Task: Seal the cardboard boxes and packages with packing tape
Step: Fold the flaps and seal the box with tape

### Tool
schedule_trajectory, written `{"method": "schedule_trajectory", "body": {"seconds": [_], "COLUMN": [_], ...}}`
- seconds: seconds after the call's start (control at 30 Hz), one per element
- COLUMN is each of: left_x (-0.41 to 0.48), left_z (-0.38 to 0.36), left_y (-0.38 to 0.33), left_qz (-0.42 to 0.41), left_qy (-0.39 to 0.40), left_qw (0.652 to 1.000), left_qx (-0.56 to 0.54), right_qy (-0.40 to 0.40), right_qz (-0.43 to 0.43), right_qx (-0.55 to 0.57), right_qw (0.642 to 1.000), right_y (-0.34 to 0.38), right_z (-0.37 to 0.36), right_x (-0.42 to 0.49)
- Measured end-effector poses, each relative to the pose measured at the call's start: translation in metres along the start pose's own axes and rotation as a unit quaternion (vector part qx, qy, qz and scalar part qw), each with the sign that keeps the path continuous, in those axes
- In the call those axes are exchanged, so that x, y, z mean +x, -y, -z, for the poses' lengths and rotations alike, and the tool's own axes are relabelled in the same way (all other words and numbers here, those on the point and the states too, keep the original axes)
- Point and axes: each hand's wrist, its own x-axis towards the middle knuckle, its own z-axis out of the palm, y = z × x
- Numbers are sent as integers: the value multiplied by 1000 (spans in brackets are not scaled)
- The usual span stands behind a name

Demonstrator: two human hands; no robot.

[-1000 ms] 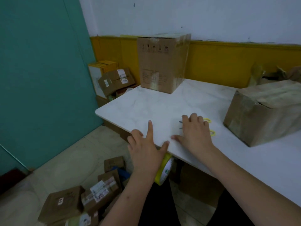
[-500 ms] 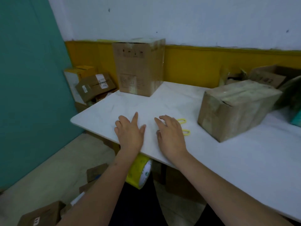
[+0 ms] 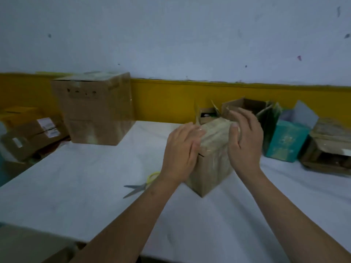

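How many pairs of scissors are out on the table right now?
1. The yellow-handled scissors lie on the white table, just left of the small taped box, blades pointing left. Others may be hidden behind boxes.

A small box (image 3: 212, 156) stands on the table (image 3: 76, 196), with the left hand (image 3: 180, 154) against its nine o'clock side and the right hand (image 3: 245, 143) at three; scissors (image 3: 139, 186) lie near at eight o'clock; a big box (image 3: 95, 111) stands at ten; an open box (image 3: 247, 104) sits behind at one; a carton (image 3: 286, 141) stands beyond the right hand at three.
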Motion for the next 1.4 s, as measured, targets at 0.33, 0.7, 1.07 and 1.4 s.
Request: {"method": "schedule_trajectory", "body": {"seconds": [0.33,0.7,1.07,1.4], "left_x": [-16,-9,-17,2], "left_z": [-62,-60,-48,-25], "left_y": [11,-4,-21,2], "left_qz": [38,260,119,320], "left_qy": [-157,-125,-57,86], "left_qw": [980,906,934,718], "left_qx": [-120,-309,-332,-613], "right_qy": [48,-13,-69,26], "right_qz": [-157,-202,-311,-178], "right_qx": [161,221,400,398], "right_qw": [973,954,860,899], "right_y": [-80,-74,-66,-55], "right_z": [-44,-49,4,27], "right_x": [-11,-13,19,33]}}
